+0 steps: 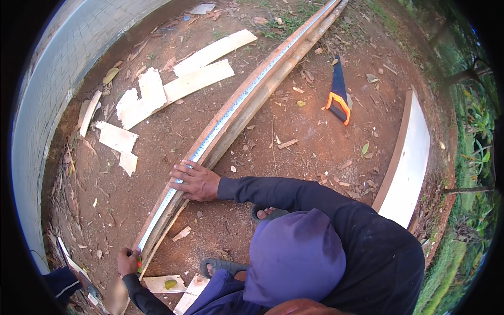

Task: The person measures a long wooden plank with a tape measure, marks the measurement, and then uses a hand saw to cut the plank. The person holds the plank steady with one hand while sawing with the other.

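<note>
A long white tape measure blade [236,103] lies stretched along the reddish face of a long timber [212,123]. A second, greyer timber [247,118] runs close beside it on the right. My right hand [195,181] rests across the blade and the timbers, fingers spread flat over them. At the near end, my left hand [128,261] is closed on the tape measure. A small green and red bit shows beside its fingers, too small to make out.
An orange-handled handsaw [337,94] lies on the dirt right of the timbers. Broken pale boards [197,79] lie to the left, near a grey wall [73,58]. A whitish board [404,163] stands at far right. Dark striped cloth [60,283] shows at lower left.
</note>
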A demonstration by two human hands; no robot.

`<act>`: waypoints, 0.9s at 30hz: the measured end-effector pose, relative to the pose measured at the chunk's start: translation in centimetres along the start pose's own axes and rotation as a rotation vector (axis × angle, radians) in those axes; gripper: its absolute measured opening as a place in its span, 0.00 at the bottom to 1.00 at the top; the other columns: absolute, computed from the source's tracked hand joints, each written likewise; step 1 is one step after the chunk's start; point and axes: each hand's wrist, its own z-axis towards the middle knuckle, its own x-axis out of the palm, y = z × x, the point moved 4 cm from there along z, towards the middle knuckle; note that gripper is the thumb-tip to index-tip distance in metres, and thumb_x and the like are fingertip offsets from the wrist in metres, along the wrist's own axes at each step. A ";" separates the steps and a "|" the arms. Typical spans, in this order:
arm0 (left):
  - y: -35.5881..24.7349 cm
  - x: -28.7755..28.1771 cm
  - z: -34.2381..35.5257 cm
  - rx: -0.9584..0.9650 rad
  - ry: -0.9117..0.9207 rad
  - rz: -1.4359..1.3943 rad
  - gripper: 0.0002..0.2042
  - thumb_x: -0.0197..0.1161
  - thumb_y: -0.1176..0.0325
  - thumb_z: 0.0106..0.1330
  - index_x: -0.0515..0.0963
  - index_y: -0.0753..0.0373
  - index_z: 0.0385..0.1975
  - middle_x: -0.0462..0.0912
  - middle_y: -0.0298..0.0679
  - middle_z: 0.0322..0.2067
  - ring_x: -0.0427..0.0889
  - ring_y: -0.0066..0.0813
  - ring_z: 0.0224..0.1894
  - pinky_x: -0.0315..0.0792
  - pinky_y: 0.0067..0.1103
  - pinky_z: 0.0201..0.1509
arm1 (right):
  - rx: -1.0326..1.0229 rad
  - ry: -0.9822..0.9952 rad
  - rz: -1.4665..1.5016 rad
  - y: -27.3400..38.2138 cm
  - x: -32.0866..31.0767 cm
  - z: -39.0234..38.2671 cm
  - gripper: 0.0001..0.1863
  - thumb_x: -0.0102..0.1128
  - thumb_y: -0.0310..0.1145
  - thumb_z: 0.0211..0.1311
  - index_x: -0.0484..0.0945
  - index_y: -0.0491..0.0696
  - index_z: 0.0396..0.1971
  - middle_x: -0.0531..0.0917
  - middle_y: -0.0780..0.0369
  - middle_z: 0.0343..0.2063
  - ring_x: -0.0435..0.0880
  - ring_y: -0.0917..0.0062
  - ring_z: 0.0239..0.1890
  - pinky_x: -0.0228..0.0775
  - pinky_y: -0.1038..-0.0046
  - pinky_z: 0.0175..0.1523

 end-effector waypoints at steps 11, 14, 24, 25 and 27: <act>1.4 0.7 0.8 0.008 -0.017 -0.002 0.22 0.73 0.49 0.55 0.82 0.66 0.29 0.84 0.53 0.28 0.85 0.52 0.34 0.75 0.39 0.41 | 0.002 0.002 0.025 0.1 0.0 0.2 0.30 0.61 0.46 0.65 0.69 0.54 0.65 0.68 0.55 0.67 0.60 0.59 0.74 0.41 0.49 0.80; 1.2 0.6 0.7 0.027 -0.033 0.000 0.21 0.72 0.50 0.55 0.83 0.67 0.28 0.84 0.50 0.24 0.84 0.45 0.30 0.74 0.37 0.39 | 0.004 0.004 0.034 0.1 0.0 0.2 0.30 0.61 0.45 0.66 0.69 0.54 0.65 0.68 0.54 0.67 0.60 0.59 0.74 0.41 0.49 0.80; 1.2 1.0 0.3 0.030 -0.028 -0.006 0.22 0.73 0.49 0.55 0.82 0.67 0.29 0.84 0.53 0.28 0.84 0.52 0.34 0.75 0.39 0.41 | -0.002 -0.006 0.014 0.0 -0.3 -0.2 0.30 0.61 0.47 0.66 0.69 0.54 0.66 0.69 0.54 0.66 0.62 0.58 0.73 0.42 0.50 0.79; 1.3 1.0 0.1 0.031 -0.023 -0.007 0.22 0.73 0.49 0.55 0.82 0.66 0.29 0.84 0.53 0.28 0.84 0.52 0.34 0.75 0.39 0.41 | -0.013 -0.010 0.014 0.2 -0.2 0.0 0.30 0.61 0.47 0.66 0.69 0.55 0.65 0.69 0.54 0.66 0.62 0.58 0.72 0.42 0.50 0.79; 1.3 1.3 0.0 0.024 -0.011 -0.016 0.23 0.73 0.48 0.55 0.83 0.66 0.30 0.84 0.53 0.28 0.84 0.53 0.35 0.75 0.40 0.41 | -0.011 -0.004 -0.015 0.1 -0.3 -0.1 0.30 0.61 0.48 0.66 0.69 0.55 0.66 0.70 0.55 0.66 0.62 0.59 0.72 0.43 0.50 0.79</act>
